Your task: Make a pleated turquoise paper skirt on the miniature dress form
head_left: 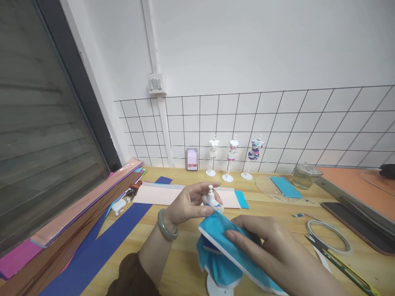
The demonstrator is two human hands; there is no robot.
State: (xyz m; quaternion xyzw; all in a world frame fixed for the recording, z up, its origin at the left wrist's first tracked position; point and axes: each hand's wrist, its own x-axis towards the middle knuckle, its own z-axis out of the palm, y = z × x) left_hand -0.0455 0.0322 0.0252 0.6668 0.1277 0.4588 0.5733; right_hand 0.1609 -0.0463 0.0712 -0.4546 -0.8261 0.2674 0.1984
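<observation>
A small white dress-form mannequin [211, 200] stands in front of me, its chest marked with a few blue streaks. My left hand [193, 201], with a jade-coloured bangle at the wrist, is closed around its shoulders. Pinched between the thumb and fingers of my right hand [262, 238] is a bright blue strip [228, 236] with a white edge, running from the mannequin's chest down to the lower right. Below it, a blue ruffled skirt [220, 267] hangs round the form over a darker blue layer. Part of the mannequin's round white base [216, 285] shows underneath.
Three more mini mannequins [230, 150] and a phone [191, 159] stand by the wall. Coloured sheets [101, 242] and earbuds [120, 205] lie left. On the right are a glass jar [305, 174], a coiled cable [328, 236], a dark phone [358, 226] and a pointed tool [342, 263].
</observation>
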